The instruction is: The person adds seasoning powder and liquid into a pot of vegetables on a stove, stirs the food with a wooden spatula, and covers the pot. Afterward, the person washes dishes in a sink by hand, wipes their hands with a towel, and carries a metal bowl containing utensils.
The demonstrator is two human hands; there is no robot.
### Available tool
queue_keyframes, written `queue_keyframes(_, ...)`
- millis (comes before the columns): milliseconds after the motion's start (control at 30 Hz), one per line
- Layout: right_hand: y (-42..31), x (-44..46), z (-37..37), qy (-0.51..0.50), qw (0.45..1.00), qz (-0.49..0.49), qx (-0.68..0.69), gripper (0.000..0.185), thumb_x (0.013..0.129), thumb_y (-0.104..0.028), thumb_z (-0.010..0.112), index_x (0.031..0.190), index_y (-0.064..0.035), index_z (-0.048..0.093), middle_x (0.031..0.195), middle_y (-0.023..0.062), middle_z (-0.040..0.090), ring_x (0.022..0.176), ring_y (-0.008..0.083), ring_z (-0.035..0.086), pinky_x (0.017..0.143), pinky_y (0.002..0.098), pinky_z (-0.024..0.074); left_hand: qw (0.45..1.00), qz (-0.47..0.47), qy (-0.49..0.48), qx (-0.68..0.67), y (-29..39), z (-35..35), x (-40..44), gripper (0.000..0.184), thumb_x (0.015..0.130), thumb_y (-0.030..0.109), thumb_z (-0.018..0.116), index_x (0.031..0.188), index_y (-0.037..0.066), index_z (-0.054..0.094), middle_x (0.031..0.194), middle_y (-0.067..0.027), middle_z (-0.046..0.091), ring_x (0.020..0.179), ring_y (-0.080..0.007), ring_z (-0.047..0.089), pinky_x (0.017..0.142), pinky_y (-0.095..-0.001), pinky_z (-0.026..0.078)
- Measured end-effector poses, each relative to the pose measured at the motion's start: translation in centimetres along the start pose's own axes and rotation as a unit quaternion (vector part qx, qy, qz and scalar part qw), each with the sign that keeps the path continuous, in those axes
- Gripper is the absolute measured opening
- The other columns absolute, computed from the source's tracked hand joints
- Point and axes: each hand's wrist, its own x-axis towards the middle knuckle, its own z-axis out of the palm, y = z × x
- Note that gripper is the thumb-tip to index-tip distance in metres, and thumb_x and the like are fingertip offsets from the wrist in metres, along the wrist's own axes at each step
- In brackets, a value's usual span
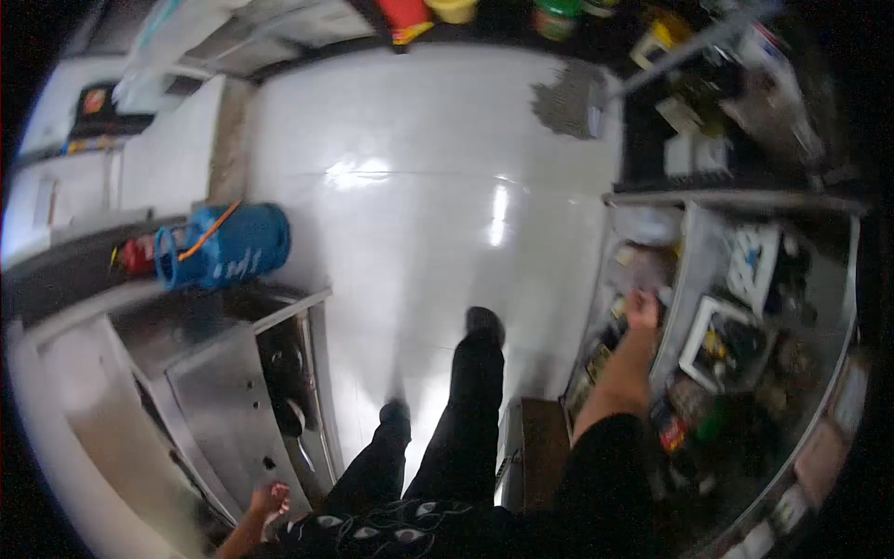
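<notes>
My right hand [642, 308] reaches out over the front of a cluttered shelf unit, close to a clear plastic bag or wrapped item [643, 265]. Blur smears its fingers, so whether it touches or holds anything is unclear. Low on the left, my left hand [271, 497] hangs beside a stainless steel panel [223, 391]. Its fingers look loosely curled, with nothing visible in them.
A blue gas cylinder [244, 246] lies on its side at the left, near a red object [138, 254]. A white crate [722, 340] sits among items on the right shelves. A grey mat [566, 101] lies on the white tiled floor [410, 121]. A brown box [543, 447] stands by my right leg.
</notes>
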Motion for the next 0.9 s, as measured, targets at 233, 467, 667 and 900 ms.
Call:
queue_keyframes(233, 3.2, 0.7, 8.2, 0.584, 0.778, -0.07, -0.22, 0.028, 0.087, -0.033, 0.049, 0.104, -0.0116, 0.056, 0.087, 0.0051, 0.053, 0.082, 0.0242, 0.05, 0.077, 0.0386, 0.0439, 0.953, 0.13, 0.09, 0.258, -2.2, 4.1, -1.8, 0.02, 0.088, 0.021, 0.053, 0.098, 0.005, 0.057, 0.075, -0.0075, 0.06, 0.062, -0.0163, 0.059, 0.058, -0.0296, 0.048)
queue_keyframes(467, 19.7, -4.0, 19.2, 0.269, 0.653, 0.293, -0.645, 0.014, 0.082, -0.018, 0.052, 0.092, -0.0108, 0.058, 0.077, 0.0052, 0.058, 0.058, 0.0209, 0.056, 0.046, 0.0353, 0.0437, 0.937, 0.23, 0.109, 0.24, -12.8, 2.4, -2.3, 0.028, 0.085, 0.03, 0.056, 0.103, 0.008, 0.059, 0.077, -0.0092, 0.064, 0.066, -0.017, 0.064, 0.064, -0.0322, 0.05)
queue_keyframes(667, 35.0, -7.8, 33.7, 0.039, 0.461, 0.362, -0.809, 0.022, 0.081, -0.008, 0.055, 0.103, -0.0056, 0.056, 0.077, 0.0078, 0.06, 0.056, 0.0176, 0.059, 0.04, 0.0293, 0.0424, 0.939, 0.243, 0.149, 0.191, -24.7, 2.4, -0.9, 0.033, 0.082, 0.035, 0.057, 0.104, 0.011, 0.06, 0.087, -0.0115, 0.065, 0.081, -0.0242, 0.064, 0.077, -0.0343, 0.049)
queue_keyframes(900, 53.3, -15.9, 43.7, -0.219, 0.194, 0.444, -0.847, 0.033, 0.079, -0.018, 0.061, 0.108, -0.004, 0.058, 0.075, 0.0106, 0.063, 0.057, 0.0187, 0.063, 0.047, 0.0292, 0.0464, 0.951, 0.227, 0.203, -0.054, -45.8, 6.9, 13.4, 0.029, 0.076, 0.035, 0.062, 0.095, 0.013, 0.064, 0.098, -0.0123, 0.064, 0.092, -0.0282, 0.061, 0.084, -0.0367, 0.047)
